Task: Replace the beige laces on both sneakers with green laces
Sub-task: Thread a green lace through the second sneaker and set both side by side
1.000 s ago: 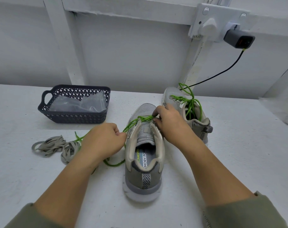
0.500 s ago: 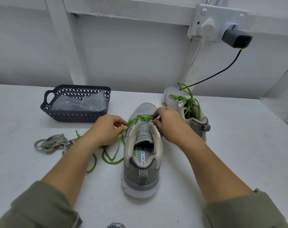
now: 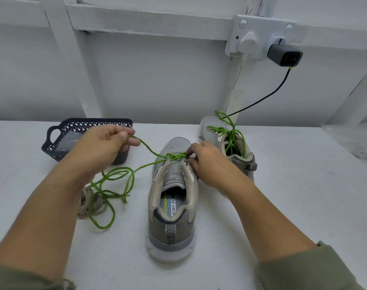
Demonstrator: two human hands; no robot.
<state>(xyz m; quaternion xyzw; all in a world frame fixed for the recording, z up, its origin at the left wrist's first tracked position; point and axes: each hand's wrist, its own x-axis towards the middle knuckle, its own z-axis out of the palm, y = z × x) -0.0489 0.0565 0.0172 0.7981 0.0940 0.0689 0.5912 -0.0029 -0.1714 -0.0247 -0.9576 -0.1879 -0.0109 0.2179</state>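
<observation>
A grey sneaker (image 3: pixel 171 208) stands mid-table, heel toward me, with a green lace (image 3: pixel 115 181) threaded through its lowest eyelets. My left hand (image 3: pixel 104 147) is raised to the left of the shoe and pinches a strand of that lace, which runs taut down to the eyelets. My right hand (image 3: pixel 207 162) grips the shoe's right eyelet edge, fingertips at the lace crossing. The lace's loose length coils on the table at the left. A second grey sneaker (image 3: pixel 226 141) stands behind my right hand, laced in green. Beige laces (image 3: pixel 90 204) lie bunched under the green coil.
A dark blue lattice basket (image 3: pixel 61 139) holding clear plastic sits at the back left, partly behind my left hand. On the white wall, a socket (image 3: pixel 247 40) carries a grey charger (image 3: pixel 285 56) whose black cable drops behind the far sneaker.
My left hand has lifted up and away to the left, drawing the green lace through the eyelet. My right hand has stayed on the shoe.
</observation>
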